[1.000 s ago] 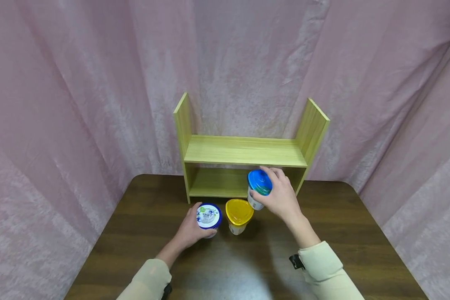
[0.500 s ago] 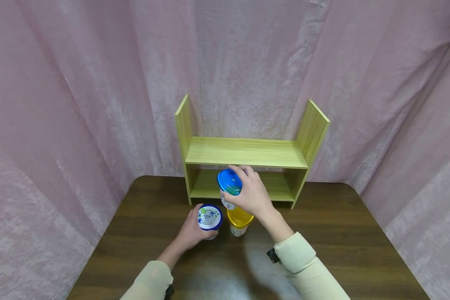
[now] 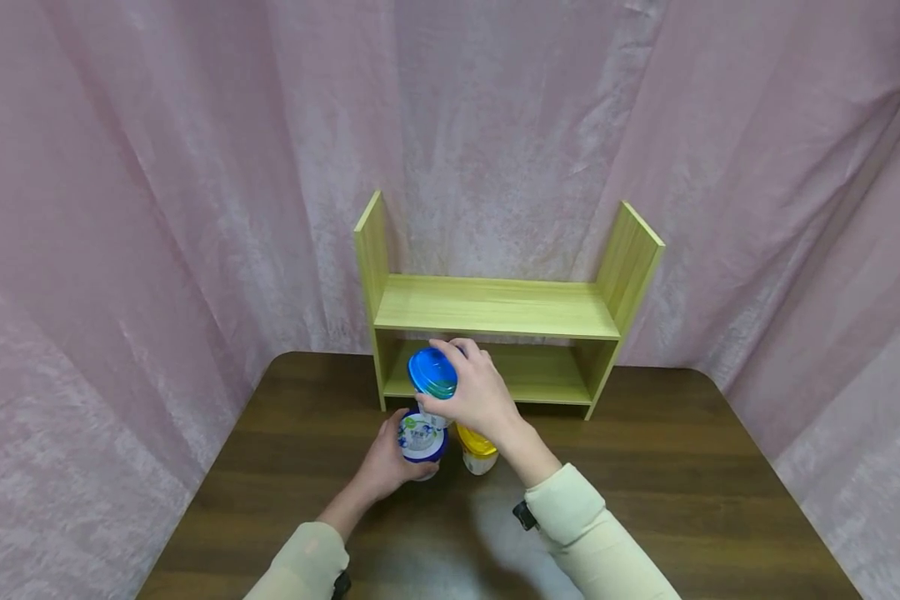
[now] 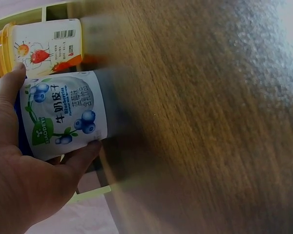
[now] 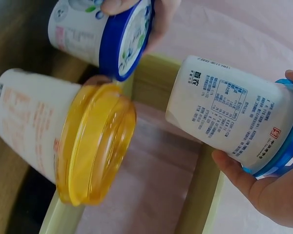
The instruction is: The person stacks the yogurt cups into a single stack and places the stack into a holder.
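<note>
My left hand (image 3: 382, 462) grips a white yogurt cup (image 4: 63, 114) with blueberries on its label and a dark blue rim, upright on the table. In my right hand (image 3: 482, 402) is a taller white cup (image 5: 229, 109) with a clear blue lid (image 3: 432, 372). That cup is lifted over the blueberry cup and partly covers it in the head view; whether they touch is unclear there, but the right wrist view has them apart. Just right of the blueberry cup stands a yogurt cup with a yellow lid (image 5: 95, 144), partly hidden by my right hand in the head view.
A light wooden two-tier shelf (image 3: 495, 307) stands behind the cups at the back of the brown table (image 3: 690, 500). Its upright side panels rise above the upper board. Pink curtains (image 3: 195, 167) hang behind and on both sides.
My right hand has carried the blue-lidded cup leftward, past the yellow-lidded cup, to above the blueberry cup. My left hand has stayed in place, holding the blueberry cup.
</note>
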The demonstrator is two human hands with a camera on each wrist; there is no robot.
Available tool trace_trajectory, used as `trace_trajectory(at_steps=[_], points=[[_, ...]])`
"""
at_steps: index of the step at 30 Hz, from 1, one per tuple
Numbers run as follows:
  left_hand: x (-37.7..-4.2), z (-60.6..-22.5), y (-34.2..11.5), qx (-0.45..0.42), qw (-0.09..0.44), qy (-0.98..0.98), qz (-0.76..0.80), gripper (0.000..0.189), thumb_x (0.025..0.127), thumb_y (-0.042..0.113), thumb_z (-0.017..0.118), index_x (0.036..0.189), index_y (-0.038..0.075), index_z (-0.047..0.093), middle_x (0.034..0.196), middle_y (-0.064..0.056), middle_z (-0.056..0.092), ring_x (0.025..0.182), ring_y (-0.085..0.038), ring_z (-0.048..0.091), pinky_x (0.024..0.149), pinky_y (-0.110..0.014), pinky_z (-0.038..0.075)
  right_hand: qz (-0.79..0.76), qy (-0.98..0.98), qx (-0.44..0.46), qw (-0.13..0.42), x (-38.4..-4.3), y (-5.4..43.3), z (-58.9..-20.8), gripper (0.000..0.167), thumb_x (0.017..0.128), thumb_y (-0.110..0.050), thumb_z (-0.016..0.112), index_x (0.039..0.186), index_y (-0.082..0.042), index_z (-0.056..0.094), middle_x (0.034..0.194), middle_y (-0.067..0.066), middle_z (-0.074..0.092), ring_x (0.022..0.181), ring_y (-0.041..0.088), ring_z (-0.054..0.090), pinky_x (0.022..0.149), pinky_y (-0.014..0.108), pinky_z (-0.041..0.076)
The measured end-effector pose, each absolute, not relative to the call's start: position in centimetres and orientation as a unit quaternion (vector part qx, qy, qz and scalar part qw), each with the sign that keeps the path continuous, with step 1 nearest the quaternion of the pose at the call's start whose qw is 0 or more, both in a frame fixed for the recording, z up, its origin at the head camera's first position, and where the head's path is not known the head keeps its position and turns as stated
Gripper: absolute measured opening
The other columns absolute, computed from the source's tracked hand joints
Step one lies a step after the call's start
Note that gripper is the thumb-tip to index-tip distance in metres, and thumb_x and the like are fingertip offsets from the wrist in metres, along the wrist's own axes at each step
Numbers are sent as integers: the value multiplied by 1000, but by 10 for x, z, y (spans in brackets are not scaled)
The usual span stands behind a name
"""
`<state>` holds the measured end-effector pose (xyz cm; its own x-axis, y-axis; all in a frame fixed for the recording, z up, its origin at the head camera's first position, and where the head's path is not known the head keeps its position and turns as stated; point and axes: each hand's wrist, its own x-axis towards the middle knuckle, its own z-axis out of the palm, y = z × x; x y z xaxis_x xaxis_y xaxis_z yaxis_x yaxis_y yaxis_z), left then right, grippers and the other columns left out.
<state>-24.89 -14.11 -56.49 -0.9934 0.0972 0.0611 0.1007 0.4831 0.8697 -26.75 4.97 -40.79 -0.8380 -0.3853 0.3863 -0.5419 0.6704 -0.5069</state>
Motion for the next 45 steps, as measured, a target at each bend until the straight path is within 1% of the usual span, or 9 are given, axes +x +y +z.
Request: trace_trajectory(at_steps=[8, 14, 17, 24, 34, 37, 40, 42, 45], points=[[-250, -567, -145, -123, 27, -831, -542, 102, 72, 21, 94, 153, 14, 32, 143, -11, 46, 127, -33, 52, 109, -57, 41, 310, -911, 256, 91, -266, 33, -418, 79, 80, -49, 79, 149, -26, 49, 143, 9, 48, 121, 33, 50, 90, 52, 55], [-251, -569, -145, -157, 40, -805, -570, 98, 71, 10, 93, 150, 18, 36, 139, -5, 53, 124, -29, 57, 108, -54, 43, 304, -911, 269, 75, -265, 27, -430, 80, 81, -54, 78, 150, -27, 47, 143, 10, 47, 120, 33, 50, 89, 50, 56], [-249, -565, -143, -164, 44, -791, -588, 97, 70, 2, 92, 149, 16, 37, 136, -5, 56, 122, -28, 59, 108, -54, 43, 299, -912, 271, 76, -264, 25, -435, 81, 81, -55, 78, 150, -25, 48, 142, 10, 48, 119, 33, 51, 90, 50, 56], [-250, -567, -142, -164, 31, -791, -589, 99, 71, 6, 92, 150, 20, 35, 138, -3, 54, 123, -24, 57, 110, -48, 42, 289, -920, 255, 69, -263, 21, -444, 83, 80, -57, 79, 150, -26, 48, 141, 10, 48, 118, 31, 52, 90, 48, 56], [-249, -570, -145, -145, 30, -800, -581, 102, 71, 13, 93, 152, 21, 31, 141, -5, 51, 125, -28, 55, 109, -52, 43, 282, -925, 244, 71, -261, 17, -450, 84, 81, -60, 76, 152, -29, 44, 143, 9, 46, 119, 30, 50, 87, 47, 57], [-249, -572, -145, -145, 41, -807, -571, 103, 71, 14, 94, 151, 18, 31, 140, -7, 52, 124, -30, 56, 108, -54, 43, 290, -923, 243, 71, -260, 19, -451, 88, 82, -67, 71, 155, -30, 39, 150, 9, 41, 129, 32, 46, 92, 51, 55], [-250, -573, -144, -147, 52, -810, -565, 104, 69, 14, 95, 151, 16, 32, 139, -8, 53, 125, -31, 56, 108, -55, 42, 327, -911, 237, 79, -260, 26, -452, 86, 87, -69, 63, 158, -30, 32, 158, 8, 34, 140, 35, 37, 100, 59, 47], [-251, -574, -144, -150, 62, -813, -559, 103, 68, 15, 95, 150, 14, 33, 138, -9, 54, 124, -32, 56, 108, -56, 43, 366, -898, 228, 90, -262, 33, -451, 80, 93, -65, 57, 159, -28, 29, 160, 8, 32, 144, 34, 32, 106, 62, 41], [-252, -573, -143, -140, 69, -820, -551, 102, 67, 16, 96, 148, 13, 34, 138, -10, 54, 126, -33, 55, 108, -57, 41, 413, -878, 212, 118, -267, 47, -453, 67, 102, -56, 47, 157, -19, 35, 158, 11, 34, 145, 34, 30, 111, 62, 34]])
